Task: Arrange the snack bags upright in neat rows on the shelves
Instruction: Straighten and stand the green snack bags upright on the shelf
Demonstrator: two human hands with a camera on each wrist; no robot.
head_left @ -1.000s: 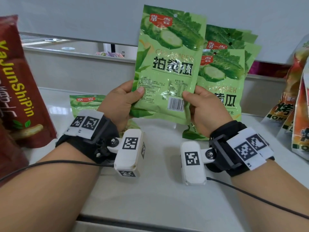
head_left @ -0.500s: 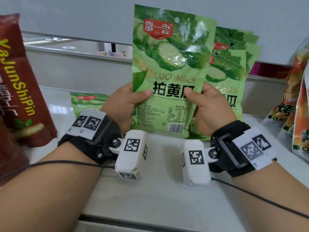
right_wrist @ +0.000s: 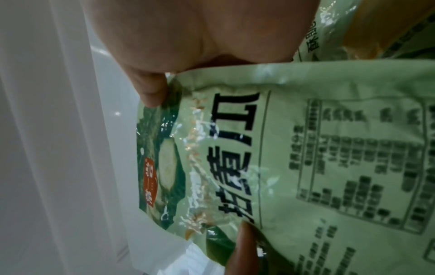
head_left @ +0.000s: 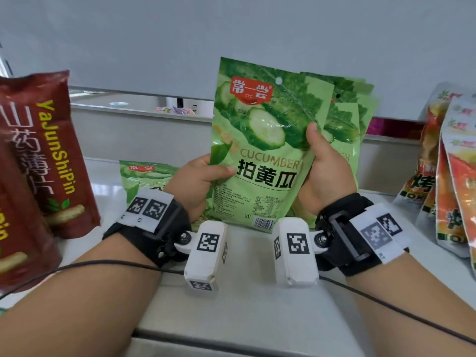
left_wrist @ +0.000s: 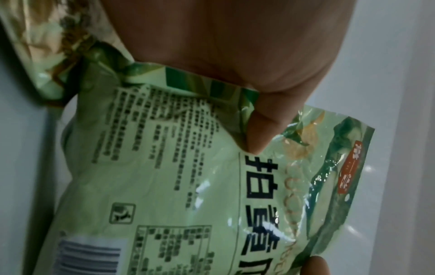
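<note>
A green cucumber snack bag (head_left: 262, 155) stands upright on the white shelf (head_left: 244, 292), its bottom edge at the surface. My left hand (head_left: 201, 179) pinches its left edge, thumb on the front. My right hand (head_left: 324, 171) grips its right edge, thumb up on the front. The wrist views show the same bag (left_wrist: 188, 186) (right_wrist: 306, 158) close up with each thumb pressed on it. Behind it stand several more upright cucumber bags (head_left: 353, 130). One cucumber bag (head_left: 146, 176) lies flat behind my left hand.
Dark red snack bags (head_left: 43, 163) stand at the left edge of the shelf. Orange snack bags (head_left: 448, 181) lean at the right. A grey back wall (head_left: 231, 34) rises behind the rows. Cables run from both wrists across the shelf front.
The held bag has come down from mid-air until its bottom edge meets the shelf in front of the standing bags. My right thumb has slid higher up its edge.
</note>
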